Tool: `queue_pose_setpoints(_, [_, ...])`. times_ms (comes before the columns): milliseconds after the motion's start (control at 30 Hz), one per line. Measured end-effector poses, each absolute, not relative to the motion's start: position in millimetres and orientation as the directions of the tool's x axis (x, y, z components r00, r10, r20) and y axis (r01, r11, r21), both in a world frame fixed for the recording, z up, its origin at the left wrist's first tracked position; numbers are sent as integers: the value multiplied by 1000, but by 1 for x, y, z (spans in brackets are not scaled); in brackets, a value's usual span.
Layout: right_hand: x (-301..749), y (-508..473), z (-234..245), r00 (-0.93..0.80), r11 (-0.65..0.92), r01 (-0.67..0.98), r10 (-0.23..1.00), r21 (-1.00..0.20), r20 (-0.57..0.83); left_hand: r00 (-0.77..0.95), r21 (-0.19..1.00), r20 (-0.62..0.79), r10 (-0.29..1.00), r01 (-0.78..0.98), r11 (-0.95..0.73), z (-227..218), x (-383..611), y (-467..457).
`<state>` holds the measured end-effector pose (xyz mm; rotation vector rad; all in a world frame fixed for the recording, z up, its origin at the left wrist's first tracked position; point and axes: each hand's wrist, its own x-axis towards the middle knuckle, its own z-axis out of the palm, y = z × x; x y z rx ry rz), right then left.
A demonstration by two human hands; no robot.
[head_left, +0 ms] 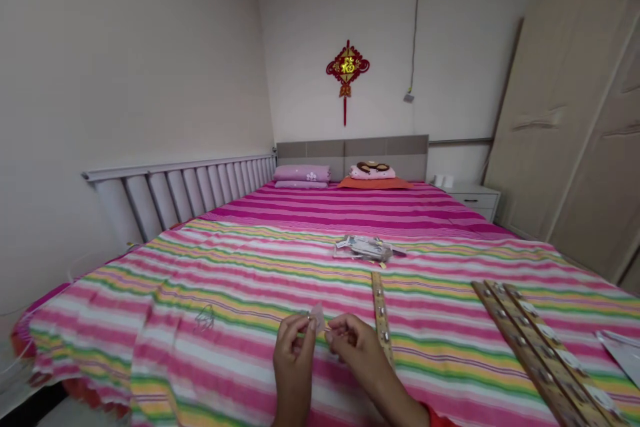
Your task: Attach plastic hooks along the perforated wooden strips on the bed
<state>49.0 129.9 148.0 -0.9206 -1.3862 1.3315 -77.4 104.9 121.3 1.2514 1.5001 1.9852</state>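
Note:
My left hand (295, 343) is raised above the striped bedspread with thumb and forefinger pinched together. A small, thin, whitish translucent piece (318, 315) shows at those fingertips, and a tiny shiny spot is visible there. Close beside it, my right hand (354, 345) is closed in a pinch too. What its fingertips hold is too small to name. Just beyond my right hand lies a narrow wooden-looking strip (380, 310) with shiny metal pieces along it; its near end is partly hidden behind my right hand and forearm.
Several similar strips (537, 343) with metal and white round pieces lie at the right. Farther off is a clear package (367, 248) of small items. A tangle of thin wire (204, 319) rests at the left. A radiator (190, 190) lines the left wall.

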Motion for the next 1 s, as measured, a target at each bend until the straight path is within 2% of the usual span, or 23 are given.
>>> queue_pose_setpoints(100, [62, 127, 151, -279, 71, -129, 955, -989, 105, -476, 833, 552, 685, 344, -433, 122, -61, 107])
queue_pose_setpoints(267, [78, 128, 145, -197, 53, -212, 976, -976, 96, -405, 760, 643, 650, 442, -476, 119, -37, 109])
queue_pose_setpoints(467, [96, 139, 138, -118, 70, -279, 987, -958, 107, -147, 528, 817, 558, 579, -621, 114, -26, 105])
queue_pose_setpoints(533, [104, 143, 136, -93, 63, -291, 991, -955, 94, -106, 518, 814, 571, 577, -631, 114, -27, 106])
queue_pose_setpoints(567, [108, 145, 135, -81, 52, -292, 994, -955, 79, -126, 553, 791, 598, 563, -614, 114, -28, 107])
queue_pose_setpoints(633, [115, 148, 134, -74, 23, -279, 996, -960, 45, -240, 700, 681, 691, 489, -520, 117, -29, 113])
queue_pose_setpoints(700, [120, 150, 132, -89, -5, -265, 996, -964, 19, -356, 867, 480, 801, 329, -374, 122, -30, 121])
queue_pose_setpoints(767, [122, 150, 129, -120, -29, -261, 993, -965, 3, -360, 956, 290, 887, 146, -253, 127, -27, 128])
queue_pose_setpoints(867, [124, 150, 122, -162, -52, -253, 987, -966, -11, -257, 983, 168, 952, -33, -182, 129, -19, 134])
queue_pose_setpoints(1000, [128, 156, 110, -176, -39, -162, 984, -986, -10, -194, 982, 77, 978, -157, -109, 129, -8, 140])
